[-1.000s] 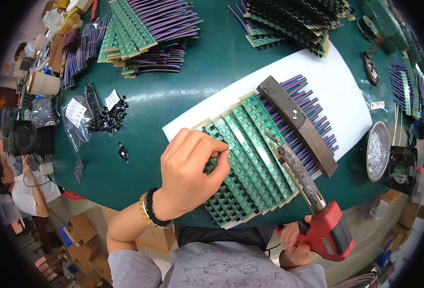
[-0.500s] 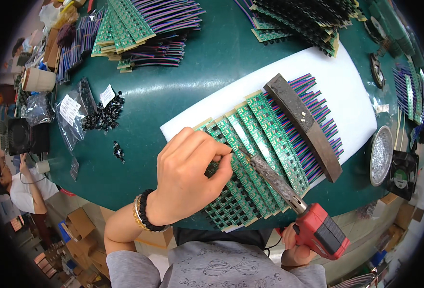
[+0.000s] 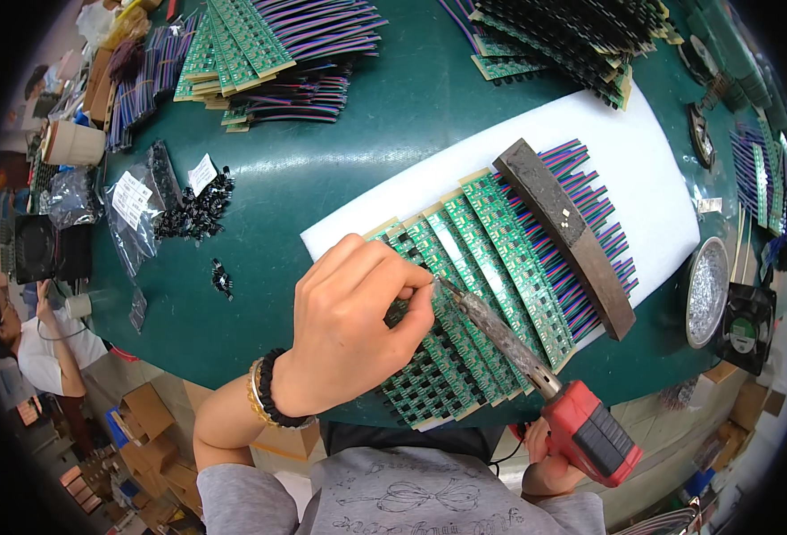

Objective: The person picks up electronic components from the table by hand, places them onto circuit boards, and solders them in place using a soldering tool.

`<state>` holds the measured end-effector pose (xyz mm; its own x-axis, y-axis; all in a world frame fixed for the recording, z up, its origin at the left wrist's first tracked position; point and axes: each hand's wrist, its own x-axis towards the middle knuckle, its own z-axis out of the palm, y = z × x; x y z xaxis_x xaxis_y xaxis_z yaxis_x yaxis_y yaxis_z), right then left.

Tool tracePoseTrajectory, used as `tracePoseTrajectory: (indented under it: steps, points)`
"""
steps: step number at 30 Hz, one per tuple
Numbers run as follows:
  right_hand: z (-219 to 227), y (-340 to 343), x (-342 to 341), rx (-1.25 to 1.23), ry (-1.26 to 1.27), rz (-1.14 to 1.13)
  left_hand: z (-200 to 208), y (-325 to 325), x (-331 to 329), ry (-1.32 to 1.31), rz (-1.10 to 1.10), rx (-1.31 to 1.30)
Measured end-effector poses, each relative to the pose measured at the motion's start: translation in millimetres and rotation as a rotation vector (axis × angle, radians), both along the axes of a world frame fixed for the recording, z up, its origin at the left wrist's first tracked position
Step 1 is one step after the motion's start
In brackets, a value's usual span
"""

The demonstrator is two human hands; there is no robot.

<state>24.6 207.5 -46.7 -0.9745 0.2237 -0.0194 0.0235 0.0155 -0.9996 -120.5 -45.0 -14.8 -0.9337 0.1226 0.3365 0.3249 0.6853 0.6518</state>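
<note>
My left hand [image 3: 349, 312] is closed in a pinch over a row of overlapping green circuit boards [image 3: 516, 254]; whatever lies between thumb and forefinger is too small to make out. From the lower right, my right hand [image 3: 549, 464] grips the red handle of a soldering iron [image 3: 592, 432]. The iron's tip meets the boards right beside my left fingertips. Black parts line the nearer boards. A dark, heavy bar [image 3: 561, 234] lies across the boards' coloured wires [image 3: 603, 223]. Boards and bar rest on a white foam sheet [image 3: 656, 169].
Small black components [image 3: 199, 212] lie heaped by a clear plastic bag [image 3: 130, 227] at left. More wired boards [image 3: 242, 45] are stacked at the far left, others [image 3: 563, 45] at the far right. A round metal dish [image 3: 707, 290] stands right, near a fan [image 3: 748, 330].
The soldering iron has shifted slightly left, its tip closer to my left fingertips. My left hand stays pinched, almost in place.
</note>
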Motion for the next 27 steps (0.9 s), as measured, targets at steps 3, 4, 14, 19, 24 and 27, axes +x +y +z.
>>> tracePoseTrajectory:
  steps: [3,4,14,19,24,27]
  points:
    - [-6.1,9.1,-0.9,0.033,0.001,0.105,0.0,-0.1,0.2,-0.007,0.002,0.0]
    - [-9.0,10.8,-0.4,-0.009,0.078,0.102,-0.1,0.0,0.1,-0.007,0.003,0.0]
    - [-16.6,29.2,10.4,-0.145,-0.181,0.158,3.4,-1.6,0.6,-0.039,-0.009,-0.017]
    - [-18.3,34.4,16.1,-0.06,-0.234,0.215,2.4,-0.5,-1.1,-0.015,-0.002,-0.014]
    - [-25.9,38.3,23.3,-0.232,-0.193,0.058,4.4,-1.2,0.3,-0.049,-0.001,-0.021]
    - [-27.1,44.0,20.2,-0.275,-0.169,0.14,4.5,-1.1,0.4,-0.047,-0.003,-0.025]
